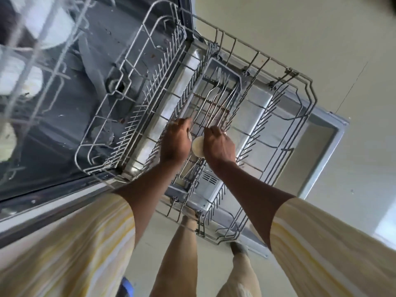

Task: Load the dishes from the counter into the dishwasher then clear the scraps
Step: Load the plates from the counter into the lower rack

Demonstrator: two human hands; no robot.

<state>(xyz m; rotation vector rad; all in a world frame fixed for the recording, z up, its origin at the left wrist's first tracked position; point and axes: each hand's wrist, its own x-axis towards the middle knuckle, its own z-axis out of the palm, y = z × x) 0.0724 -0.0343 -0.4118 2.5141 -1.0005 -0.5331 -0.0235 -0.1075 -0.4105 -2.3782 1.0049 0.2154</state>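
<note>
Fingers of both hands work at the near ends of the cutlery lying in the pulled-out lower rack (300, 86). The left hand (175, 142) has its fingertips curled down onto the wires just left of the fork handles; whether its grip is clenched on anything I cannot tell, though a pale edge shows at its inner side. The right hand (218, 146) pinches down at the handle ends of the forks (216, 97), a ring on one finger; whether that grip has truly closed on a handle is hidden by the knuckles. Between the two hands, just under them, sits a small round cream-coloured dish (198, 146), seemingly resting in the rack.

Several forks lie side by side, tines pointing away from the person, on a grey cutlery tray (233, 70) set in the rack. The rack stands out over the open dishwasher door (321, 129). To the left is the dark dishwasher tub (64, 116), and above it the blurred upper rack (32, 61) holds white dishes (53, 24). Striped yellow sleeves (321, 243) cover both upper arms, and the person's legs stand on the pale floor (321, 28) below.
</note>
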